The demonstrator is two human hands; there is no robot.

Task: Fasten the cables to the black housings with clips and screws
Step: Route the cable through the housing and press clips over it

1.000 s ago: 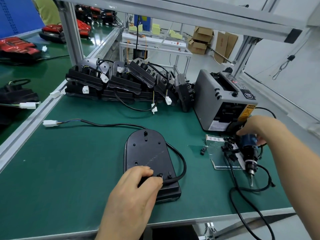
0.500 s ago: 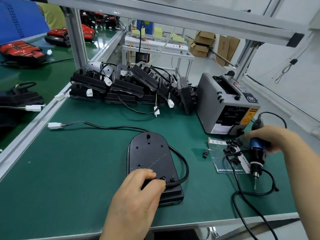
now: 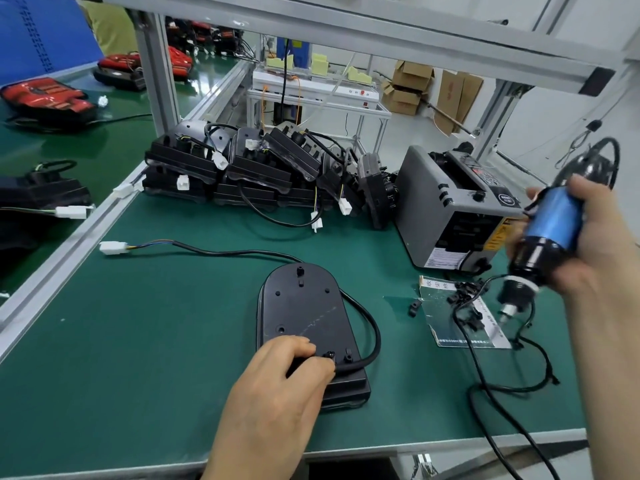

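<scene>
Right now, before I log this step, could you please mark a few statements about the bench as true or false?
1. The right hand grips the blue screwdriver above the mat. True.
2. The left hand holds the far, rounded end of the housing. False: it holds the cable at the near, squared end.
3. The cable's white connector lies on the mat, left of the housing. True.
4. The loose black clips lie left of the housing. False: they lie to its right, on a clear packet before the gray machine.
5. The screwdriver's bit is seated in the housing. False: it points down over the packet, right of the housing.
</scene>
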